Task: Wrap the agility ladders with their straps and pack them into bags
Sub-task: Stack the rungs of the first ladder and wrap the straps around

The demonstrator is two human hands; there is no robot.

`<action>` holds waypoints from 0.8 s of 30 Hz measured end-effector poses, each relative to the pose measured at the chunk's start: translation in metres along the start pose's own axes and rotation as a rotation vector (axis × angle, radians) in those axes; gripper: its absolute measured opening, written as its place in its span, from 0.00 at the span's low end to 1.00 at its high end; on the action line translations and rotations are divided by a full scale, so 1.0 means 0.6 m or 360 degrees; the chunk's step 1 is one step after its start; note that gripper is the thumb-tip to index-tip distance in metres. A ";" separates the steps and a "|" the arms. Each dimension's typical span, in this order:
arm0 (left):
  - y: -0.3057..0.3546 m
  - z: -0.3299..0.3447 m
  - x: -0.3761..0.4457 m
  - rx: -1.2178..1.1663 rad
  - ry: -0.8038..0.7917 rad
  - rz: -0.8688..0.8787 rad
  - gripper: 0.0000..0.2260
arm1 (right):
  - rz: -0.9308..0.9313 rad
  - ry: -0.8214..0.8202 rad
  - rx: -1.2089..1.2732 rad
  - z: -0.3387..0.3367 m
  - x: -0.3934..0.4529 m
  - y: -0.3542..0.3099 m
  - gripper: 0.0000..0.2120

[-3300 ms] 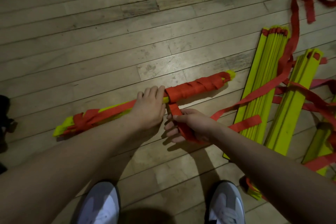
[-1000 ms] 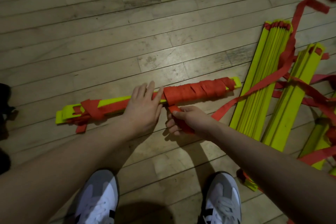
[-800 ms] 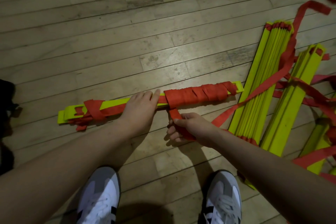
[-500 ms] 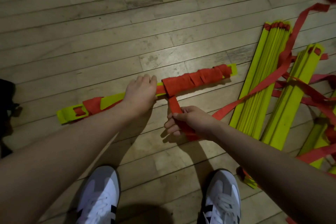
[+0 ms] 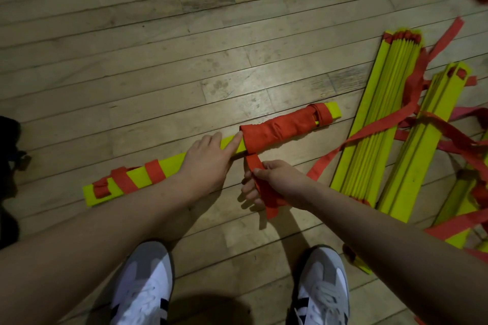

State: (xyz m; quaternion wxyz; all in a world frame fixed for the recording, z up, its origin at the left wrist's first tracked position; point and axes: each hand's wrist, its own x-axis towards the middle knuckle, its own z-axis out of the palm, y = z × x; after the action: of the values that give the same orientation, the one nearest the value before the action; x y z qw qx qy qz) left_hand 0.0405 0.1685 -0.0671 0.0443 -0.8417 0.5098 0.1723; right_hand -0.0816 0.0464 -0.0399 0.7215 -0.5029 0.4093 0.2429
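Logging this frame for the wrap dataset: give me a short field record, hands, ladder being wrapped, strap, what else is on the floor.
left hand: rests on the ladder bundle, fingers straight
right hand: pinches the red strap
ladder bundle: yellow, flat on the wooden floor
red strap: wound tight around the bundle's right half, loose turns near its left end
unwrapped ladders: stacked at right, loose straps draped across them
bags: none clearly identifiable

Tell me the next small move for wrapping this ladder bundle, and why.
Probably carry the red strap over the bundle for another turn, just left of the wound section. The right hand grips the strap, which leads up to the edge of that winding; the left hand rests on the bundle, whose yellow middle is bare.
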 end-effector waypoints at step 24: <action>-0.007 -0.053 0.060 -0.0070 -0.0023 -0.0402 0.19 | -0.0227 0.0162 -0.0127 0.008 -0.002 -0.035 0.10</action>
State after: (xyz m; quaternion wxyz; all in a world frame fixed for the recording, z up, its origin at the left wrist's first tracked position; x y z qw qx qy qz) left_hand 0.0673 0.1323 -0.0496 0.0508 -0.8987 0.3956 0.1824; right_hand -0.0646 0.0433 -0.0272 0.6947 -0.5707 0.3986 0.1812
